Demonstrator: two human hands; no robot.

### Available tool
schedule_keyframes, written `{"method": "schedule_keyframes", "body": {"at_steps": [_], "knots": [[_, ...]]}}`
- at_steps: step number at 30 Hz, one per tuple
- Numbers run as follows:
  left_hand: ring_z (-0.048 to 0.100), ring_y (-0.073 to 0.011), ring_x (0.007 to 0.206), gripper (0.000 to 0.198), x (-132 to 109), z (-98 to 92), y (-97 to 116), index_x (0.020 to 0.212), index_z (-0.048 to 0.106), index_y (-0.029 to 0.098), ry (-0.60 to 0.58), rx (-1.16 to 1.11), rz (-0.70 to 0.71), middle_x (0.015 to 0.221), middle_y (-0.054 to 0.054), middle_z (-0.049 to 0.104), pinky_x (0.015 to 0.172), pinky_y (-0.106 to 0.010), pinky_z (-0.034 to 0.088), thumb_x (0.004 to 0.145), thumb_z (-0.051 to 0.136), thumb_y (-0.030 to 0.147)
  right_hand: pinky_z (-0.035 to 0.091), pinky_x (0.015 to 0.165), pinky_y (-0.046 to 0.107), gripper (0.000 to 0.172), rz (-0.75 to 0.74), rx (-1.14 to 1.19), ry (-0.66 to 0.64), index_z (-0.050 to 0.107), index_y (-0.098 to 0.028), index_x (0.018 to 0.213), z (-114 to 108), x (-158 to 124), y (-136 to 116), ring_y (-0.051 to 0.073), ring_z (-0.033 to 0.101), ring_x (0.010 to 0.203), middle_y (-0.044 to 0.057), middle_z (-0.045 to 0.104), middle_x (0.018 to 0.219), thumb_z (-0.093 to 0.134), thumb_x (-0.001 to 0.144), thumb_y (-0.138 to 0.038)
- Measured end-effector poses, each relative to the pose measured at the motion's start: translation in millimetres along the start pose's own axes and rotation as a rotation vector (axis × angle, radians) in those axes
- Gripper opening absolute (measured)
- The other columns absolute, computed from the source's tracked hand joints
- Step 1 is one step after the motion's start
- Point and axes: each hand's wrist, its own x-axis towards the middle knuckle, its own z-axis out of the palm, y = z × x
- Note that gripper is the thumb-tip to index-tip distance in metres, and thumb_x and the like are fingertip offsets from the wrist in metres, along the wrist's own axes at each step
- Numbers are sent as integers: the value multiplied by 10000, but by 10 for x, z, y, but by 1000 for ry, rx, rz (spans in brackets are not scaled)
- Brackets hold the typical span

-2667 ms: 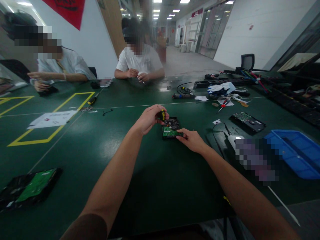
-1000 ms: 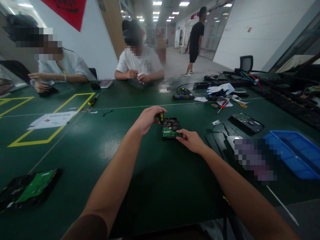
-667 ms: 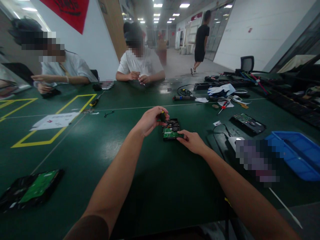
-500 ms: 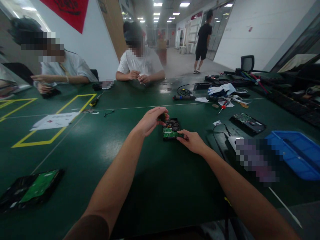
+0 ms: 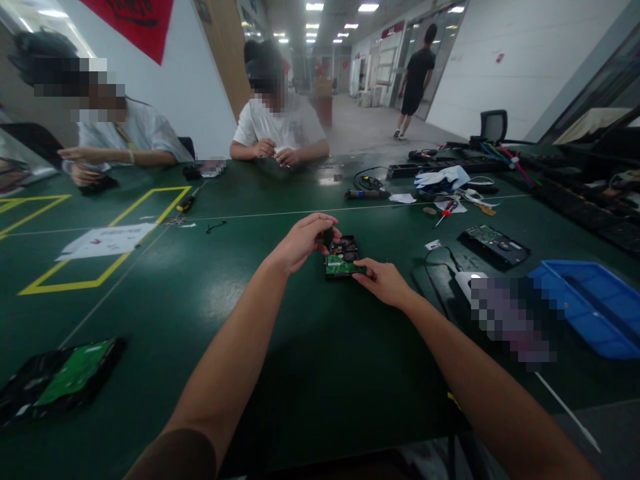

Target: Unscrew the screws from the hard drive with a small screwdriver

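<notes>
A hard drive [image 5: 340, 265] with a green circuit board lies on the green table ahead of me, its board side up. My right hand [image 5: 383, 280] grips its near right edge between thumb and fingers. Over the drive's far left corner, my left hand [image 5: 307, 243] is closed around the dark handle of a screwdriver [image 5: 327, 236]. The handle stands roughly upright; its tip is too small and hidden to make out.
Another hard drive [image 5: 494, 245] lies to the right, near a blue tray [image 5: 590, 300] and a white power strip [image 5: 465, 280] with a cable. A larger drive [image 5: 75, 373] sits at the left front. Gloves [image 5: 443, 179] and tools lie farther back. Two people sit opposite.
My left hand's fingers have shifted slightly around the dark handle. My right hand stays on the drive. In the background, a walking person has moved right.
</notes>
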Motion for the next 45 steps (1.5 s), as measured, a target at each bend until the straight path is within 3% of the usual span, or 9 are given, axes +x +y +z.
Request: {"method": "schedule_keyframes", "body": {"at_steps": [5, 12, 19, 25, 33, 38, 42, 45], "knots": [[685, -209, 850, 152, 6, 11, -11, 944, 606, 174, 55, -7, -4, 974, -118, 720, 595, -282, 467, 887, 615, 314, 358, 612, 280, 371, 5, 0, 0, 651, -239, 1302, -3, 2, 1, 148, 572, 638, -21, 642, 728, 601, 1005, -456], [592, -194, 907, 213, 29, -38, -11, 859, 719, 163, 60, 143, 73, 1001, -107, 670, 595, -256, 462, 873, 562, 307, 366, 614, 279, 376, 19, -13, -6, 653, -235, 1306, 3, -1, 1, 148, 576, 645, -10, 655, 750, 607, 1002, -451], [628, -191, 831, 167, -2, -16, 17, 969, 695, 180, -26, 5, 7, 930, -92, 670, 554, -263, 449, 856, 595, 250, 369, 617, 278, 375, 18, -3, -16, 645, -241, 1313, -20, -2, -22, 148, 582, 640, -16, 661, 737, 596, 1009, -454], [657, -203, 859, 152, -1, 7, 11, 911, 670, 156, -46, -65, 19, 910, -102, 681, 603, -279, 503, 888, 588, 282, 370, 625, 274, 371, 17, -8, -3, 652, -245, 1308, -11, -5, -15, 144, 578, 643, -13, 666, 748, 604, 1005, -453], [608, -176, 866, 184, -14, 13, 6, 885, 722, 170, -35, 68, 39, 947, -86, 687, 598, -250, 442, 857, 701, 351, 386, 627, 273, 373, 15, -11, -8, 653, -246, 1308, -19, -6, -11, 147, 591, 655, -3, 676, 778, 611, 1000, -451], [614, -196, 946, 244, -15, -4, 14, 973, 771, 167, -8, 115, 46, 1055, -110, 708, 622, -259, 458, 856, 690, 365, 388, 629, 272, 371, 14, -3, 0, 654, -244, 1305, -15, -10, -4, 146, 595, 653, -3, 682, 779, 615, 999, -449], [644, -191, 837, 258, -6, 3, 5, 1075, 712, 165, -54, 16, -20, 916, -100, 705, 615, -279, 480, 886, 645, 327, 384, 631, 274, 382, 7, -5, 9, 648, -232, 1306, 0, -7, 6, 146, 586, 644, -7, 674, 765, 624, 993, -450], [675, -208, 842, 206, -1, 11, -4, 1040, 648, 171, -34, -27, -27, 915, -107, 714, 607, -287, 496, 886, 636, 307, 388, 638, 275, 375, 6, -10, 6, 651, -231, 1299, 4, -5, 4, 144, 587, 648, -6, 677, 774, 617, 998, -452]]}}
